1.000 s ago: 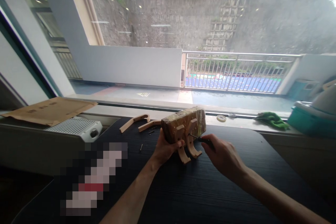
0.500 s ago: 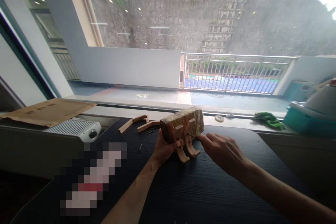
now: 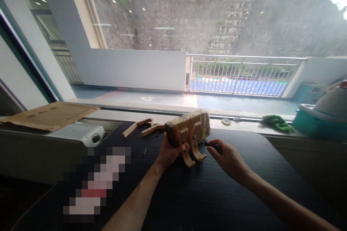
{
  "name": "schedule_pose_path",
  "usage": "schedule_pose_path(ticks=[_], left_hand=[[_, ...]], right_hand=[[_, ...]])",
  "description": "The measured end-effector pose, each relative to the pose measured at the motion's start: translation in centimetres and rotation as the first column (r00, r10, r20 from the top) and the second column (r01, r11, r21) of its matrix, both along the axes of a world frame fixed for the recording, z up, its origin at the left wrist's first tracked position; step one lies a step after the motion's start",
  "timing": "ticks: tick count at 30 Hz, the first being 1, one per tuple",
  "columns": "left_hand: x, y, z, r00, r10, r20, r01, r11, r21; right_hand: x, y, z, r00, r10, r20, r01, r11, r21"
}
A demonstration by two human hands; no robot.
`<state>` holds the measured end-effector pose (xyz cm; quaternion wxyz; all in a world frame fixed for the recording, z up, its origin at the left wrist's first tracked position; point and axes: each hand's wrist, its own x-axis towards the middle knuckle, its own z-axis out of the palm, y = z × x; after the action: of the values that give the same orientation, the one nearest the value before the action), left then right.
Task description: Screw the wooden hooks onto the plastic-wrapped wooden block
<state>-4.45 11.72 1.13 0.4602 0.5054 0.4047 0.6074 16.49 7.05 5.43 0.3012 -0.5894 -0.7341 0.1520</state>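
Note:
A wooden block (image 3: 189,127) stands on edge on the black table (image 3: 189,195), with two curved wooden hooks (image 3: 193,148) fixed to its near face. My left hand (image 3: 168,152) grips the block's left end, thumb on the front. My right hand (image 3: 229,158) pinches a small black-handled screwdriver (image 3: 210,144), whose thin tip points left at the right hook. Two more loose wooden hooks (image 3: 143,126) lie behind the block on the left. A few small dark screws (image 3: 145,151) lie on the table near them.
A white ribbed heater (image 3: 78,133) with brown cardboard (image 3: 51,114) sits at the left. On the window sill lie a tape roll (image 3: 226,121) and a green cloth (image 3: 276,123); a teal box (image 3: 320,124) is at the right. A blurred patch covers the near left.
My right hand shifted its hold on the screwdriver, twisting it at the right hook; the black handle shows again. Block and left hand stayed put.

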Motion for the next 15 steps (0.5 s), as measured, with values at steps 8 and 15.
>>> schedule_pose_path(ticks=[8,15], left_hand=[[0.0,0.0,0.0,1.0,-0.018,0.008,0.018,1.0,-0.01],[-0.2,0.1,0.2,0.998,-0.054,0.026,0.054,0.998,-0.01]], right_hand=[[0.4,0.0,2.7,0.71,0.041,0.703,-0.434,0.812,0.391],[0.1,0.4,0.1,0.975,0.076,0.211,-0.134,0.951,0.277]])
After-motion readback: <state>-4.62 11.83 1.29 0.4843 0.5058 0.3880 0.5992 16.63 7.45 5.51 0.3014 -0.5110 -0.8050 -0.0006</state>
